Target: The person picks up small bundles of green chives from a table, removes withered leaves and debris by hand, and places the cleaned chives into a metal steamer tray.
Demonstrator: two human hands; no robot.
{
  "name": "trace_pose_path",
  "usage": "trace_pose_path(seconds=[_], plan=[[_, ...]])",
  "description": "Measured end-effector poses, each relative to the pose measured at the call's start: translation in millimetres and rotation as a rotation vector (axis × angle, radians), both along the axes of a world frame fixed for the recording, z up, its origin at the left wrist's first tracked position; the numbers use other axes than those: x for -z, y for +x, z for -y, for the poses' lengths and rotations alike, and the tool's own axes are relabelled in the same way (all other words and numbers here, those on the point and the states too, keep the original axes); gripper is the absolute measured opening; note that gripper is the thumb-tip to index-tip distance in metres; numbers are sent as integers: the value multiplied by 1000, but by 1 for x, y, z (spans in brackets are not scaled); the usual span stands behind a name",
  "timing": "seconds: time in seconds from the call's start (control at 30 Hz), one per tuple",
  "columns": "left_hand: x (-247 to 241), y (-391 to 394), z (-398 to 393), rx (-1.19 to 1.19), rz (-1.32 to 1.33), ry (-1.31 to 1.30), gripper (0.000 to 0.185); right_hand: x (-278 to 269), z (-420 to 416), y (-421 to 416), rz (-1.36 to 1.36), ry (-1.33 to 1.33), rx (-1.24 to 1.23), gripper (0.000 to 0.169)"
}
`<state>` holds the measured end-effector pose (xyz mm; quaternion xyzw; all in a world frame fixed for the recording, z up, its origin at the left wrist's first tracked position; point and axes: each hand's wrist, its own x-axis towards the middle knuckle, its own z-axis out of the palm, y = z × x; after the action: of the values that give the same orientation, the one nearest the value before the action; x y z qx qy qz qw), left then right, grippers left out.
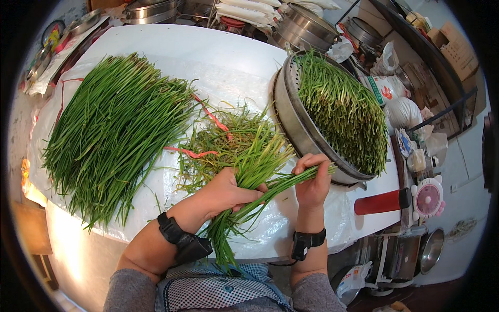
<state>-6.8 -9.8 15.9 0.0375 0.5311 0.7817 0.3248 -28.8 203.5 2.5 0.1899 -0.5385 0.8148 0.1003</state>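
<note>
My left hand (230, 191) grips a bunch of green garlic chives (253, 167), its pale stem ends pointing up and right, its leaves hanging over the table's near edge. My right hand (314, 181) pinches the stem ends of a thinner strand of chives that fans out from that bunch. Under and beyond the bunch lies a heap of yellowed trimmings (218, 136) with red ties (195, 153) beside it. A large pile of chives (117, 132) covers the left of the table. At the right, a perforated metal steamer (312, 134) holds more chives (339, 113), stacked in layers.
Clear plastic sheeting (241, 85) covers part of the white table (187, 41). A red cylindrical bottle (380, 201) lies near the right edge, by a pink and white fan (428, 197). Steamer pots (306, 25) and white sacks (249, 11) stand beyond the far edge.
</note>
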Motion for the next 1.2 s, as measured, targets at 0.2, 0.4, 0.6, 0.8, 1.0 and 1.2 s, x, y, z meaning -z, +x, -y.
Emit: trace_pose_path(seconds=[0.2, 0.4, 0.6, 0.8, 1.0, 1.2], plan=[[4, -1, -2, -22, 3, 6, 12, -1, 3, 2, -19, 38, 5, 35], [11, -5, -5, -90, -9, -69, 16, 1, 9, 1, 64, 73, 50, 34], [10, -13, 5, -217, 22, -22, 15, -1, -2, -5, 218, -18, 276, 37], [10, -21, 14, -407, 36, 6, 12, -3, -14, -8, 382, -204, 395, 35], [2, -18, 14, -383, -38, -42, 13, -2, -17, -8, 419, -206, 415, 35], [0, -14, 11, -308, -85, -163, 16, 2, -20, -11, 445, -265, 404, 35]])
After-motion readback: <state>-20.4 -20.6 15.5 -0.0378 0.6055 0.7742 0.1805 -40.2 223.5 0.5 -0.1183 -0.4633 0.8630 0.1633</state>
